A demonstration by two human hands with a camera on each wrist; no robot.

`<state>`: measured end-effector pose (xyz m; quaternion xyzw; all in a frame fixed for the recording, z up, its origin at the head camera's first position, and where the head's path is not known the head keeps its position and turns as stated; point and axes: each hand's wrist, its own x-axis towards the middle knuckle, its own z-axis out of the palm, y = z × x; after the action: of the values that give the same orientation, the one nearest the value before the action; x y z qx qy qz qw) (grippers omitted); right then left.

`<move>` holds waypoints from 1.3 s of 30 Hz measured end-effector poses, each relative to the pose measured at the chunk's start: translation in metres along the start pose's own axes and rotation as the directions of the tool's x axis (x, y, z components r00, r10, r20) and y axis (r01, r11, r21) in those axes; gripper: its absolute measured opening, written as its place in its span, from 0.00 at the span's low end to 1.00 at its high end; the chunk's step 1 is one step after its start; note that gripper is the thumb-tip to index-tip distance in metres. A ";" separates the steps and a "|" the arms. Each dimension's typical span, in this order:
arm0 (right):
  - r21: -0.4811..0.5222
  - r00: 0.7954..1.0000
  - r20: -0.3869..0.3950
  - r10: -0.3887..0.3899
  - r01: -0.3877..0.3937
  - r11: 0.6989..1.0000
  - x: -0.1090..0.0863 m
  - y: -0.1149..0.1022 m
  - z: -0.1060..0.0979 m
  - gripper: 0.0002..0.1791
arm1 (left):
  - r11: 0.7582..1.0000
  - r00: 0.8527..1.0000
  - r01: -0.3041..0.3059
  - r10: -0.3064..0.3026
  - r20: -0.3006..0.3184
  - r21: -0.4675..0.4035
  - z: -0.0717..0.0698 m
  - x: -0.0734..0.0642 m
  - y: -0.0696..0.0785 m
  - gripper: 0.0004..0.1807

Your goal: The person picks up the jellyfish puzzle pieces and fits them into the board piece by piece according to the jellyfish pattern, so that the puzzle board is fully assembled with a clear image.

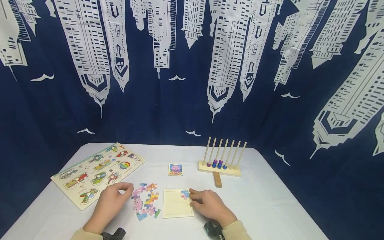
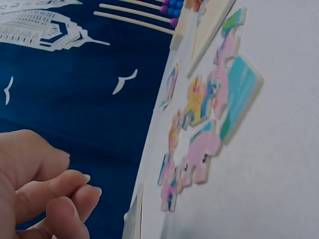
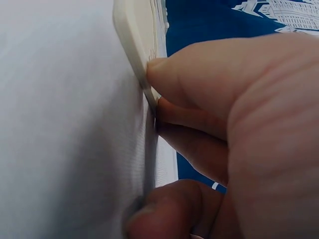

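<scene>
Right now, wooden tray (image 1: 177, 211) at lower centre of the frame, flat on the table, only a small blue-and-pink section (image 1: 184, 193) set in its upper right corner, rest bare. Right hand (image 1: 211, 205) at the tray's right edge, pinching the rim between thumb and fingers. Left hand (image 1: 111, 198) left of centre, fingers loosely curled, tips close together, nothing visible between them. Just beside it, loose puzzle pieces (image 1: 137, 204) in a rough ring, left of the tray.

Main risks, as judged: fumbling or flipping a piece, from such thin, small shapes packed close; picking a wrong one, from so many similar pinks; dragging neighbours along, from overlapping edges. Also tipping or skewing the tray with too hard a pinch on one side, enough to jog the corner section loose.

Surface: white tabletop (image 1: 270, 206), smooth-looking. Slanted at left, a shape board (image 1: 69, 191) with vehicle pictures. Above the tray, a picture card (image 1: 175, 169). Right of centre, a rod stand (image 1: 207, 169) with purple and blue beads (image 1: 215, 163), wooden block (image 1: 217, 180) below it. Behind, dark blue curtain (image 1: 180, 106), printed with upside-down white towers and birds.
</scene>
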<state>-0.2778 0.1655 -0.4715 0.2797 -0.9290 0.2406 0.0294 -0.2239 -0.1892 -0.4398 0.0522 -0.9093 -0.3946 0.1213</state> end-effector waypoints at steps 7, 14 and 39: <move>0.006 1.000 0.013 0.003 -0.003 1.000 -0.001 0.000 0.001 0.18 | 0.972 0.986 -0.124 0.098 0.136 0.201 0.009 0.000 -0.016 0.10; 0.007 1.000 0.007 -0.001 0.001 1.000 -0.002 -0.002 -0.003 0.20 | 0.960 0.972 -0.168 0.123 0.202 0.225 0.012 0.001 -0.020 0.11; -0.012 0.999 0.034 0.035 -0.035 0.999 -0.003 -0.005 -0.002 0.21 | 0.970 0.969 -0.161 0.120 0.216 0.184 0.017 -0.001 -0.025 0.13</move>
<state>-0.2729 0.1640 -0.4676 0.2674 -0.9355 0.2309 0.0108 -0.2274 -0.1944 -0.4698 -0.0413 -0.9534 -0.2946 0.0496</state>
